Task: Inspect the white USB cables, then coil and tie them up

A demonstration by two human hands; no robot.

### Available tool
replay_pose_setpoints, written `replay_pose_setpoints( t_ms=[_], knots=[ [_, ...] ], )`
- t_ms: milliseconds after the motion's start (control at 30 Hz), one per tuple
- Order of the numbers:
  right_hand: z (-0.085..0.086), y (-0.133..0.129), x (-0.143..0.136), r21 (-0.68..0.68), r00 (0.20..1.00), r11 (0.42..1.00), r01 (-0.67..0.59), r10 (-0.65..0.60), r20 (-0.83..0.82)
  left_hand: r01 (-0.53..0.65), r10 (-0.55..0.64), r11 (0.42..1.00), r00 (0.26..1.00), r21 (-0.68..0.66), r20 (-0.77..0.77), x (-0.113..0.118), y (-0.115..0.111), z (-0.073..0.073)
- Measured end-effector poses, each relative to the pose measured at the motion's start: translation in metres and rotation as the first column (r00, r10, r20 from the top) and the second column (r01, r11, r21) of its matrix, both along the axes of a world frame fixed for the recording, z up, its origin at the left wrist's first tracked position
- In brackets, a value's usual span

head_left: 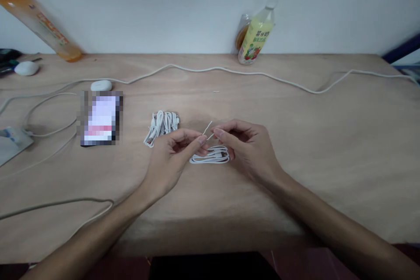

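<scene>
A thin white twist tie (pixel 207 128) is bent between my fingertips, with one end sticking up. My left hand (pixel 177 151) pinches it between thumb and forefinger. The other end runs to the thumb and fingertips of my right hand (pixel 247 144), which are closed on it. Just under both hands, a coiled white cable (pixel 210 160) lies on the table, its plug toward the right hand. Behind my left hand lies a pile of bundled white cables (pixel 163 122), partly covered by that hand.
On the wooden table (pixel 311 140), a phone (pixel 101 118) and a white case (pixel 101 85) lie left. A long white cord (pixel 216 69) crosses the back. A yellow bottle (pixel 257 35) and an orange bottle (pixel 42 26) stand by the wall. A small white scrap (pixel 215 92) lies mid-table.
</scene>
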State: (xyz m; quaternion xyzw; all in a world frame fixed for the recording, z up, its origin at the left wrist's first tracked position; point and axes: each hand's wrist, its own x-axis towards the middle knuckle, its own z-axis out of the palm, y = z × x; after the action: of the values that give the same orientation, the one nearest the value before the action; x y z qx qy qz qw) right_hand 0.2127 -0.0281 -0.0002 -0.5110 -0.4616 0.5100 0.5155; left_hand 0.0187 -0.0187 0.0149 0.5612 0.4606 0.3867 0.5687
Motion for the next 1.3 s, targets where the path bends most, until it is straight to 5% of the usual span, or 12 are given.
replay_pose_setpoints(
  t_ms=[167, 300, 600, 833, 1067, 1200, 1300],
  knots=[
    [-0.001, 0.005, 0.003, 0.042, 0.994, 0.998, 0.042, -0.046, 0.1, 0.009, 0.029, 0.974, 0.986, 0.227, -0.165, -0.004, -0.002, -0.011],
    [-0.004, 0.015, 0.016, 0.133, 0.939, 0.987, 0.095, -0.133, 0.316, 0.248, 0.021, 0.816, 0.89, 0.522, -0.455, -0.008, -0.003, -0.017],
    [-0.017, 0.028, 0.041, 0.147, 0.722, 0.986, 0.079, -0.159, 0.674, 0.597, -0.029, 0.652, 0.636, 0.468, -0.771, -0.009, -0.003, -0.026],
    [-0.019, 0.033, 0.046, 0.197, 0.616, 0.963, 0.181, -0.267, 0.741, 0.64, 0.03, 0.546, 0.63, 0.54, -0.776, -0.008, -0.007, -0.038],
    [-0.015, 0.028, 0.04, 0.27, 0.712, 0.948, 0.167, -0.305, 0.632, 0.564, -0.011, 0.633, 0.692, 0.531, -0.722, -0.008, -0.012, -0.054],
    [-0.011, 0.023, 0.033, 0.308, 0.773, 0.943, 0.126, -0.288, 0.565, 0.528, -0.135, 0.705, 0.755, 0.474, -0.642, -0.006, -0.012, -0.045],
    [-0.01, 0.02, 0.029, 0.322, 0.814, 0.941, 0.106, -0.268, 0.515, 0.444, -0.238, 0.825, 0.834, 0.349, -0.498, -0.004, -0.012, -0.031]
  ],
)
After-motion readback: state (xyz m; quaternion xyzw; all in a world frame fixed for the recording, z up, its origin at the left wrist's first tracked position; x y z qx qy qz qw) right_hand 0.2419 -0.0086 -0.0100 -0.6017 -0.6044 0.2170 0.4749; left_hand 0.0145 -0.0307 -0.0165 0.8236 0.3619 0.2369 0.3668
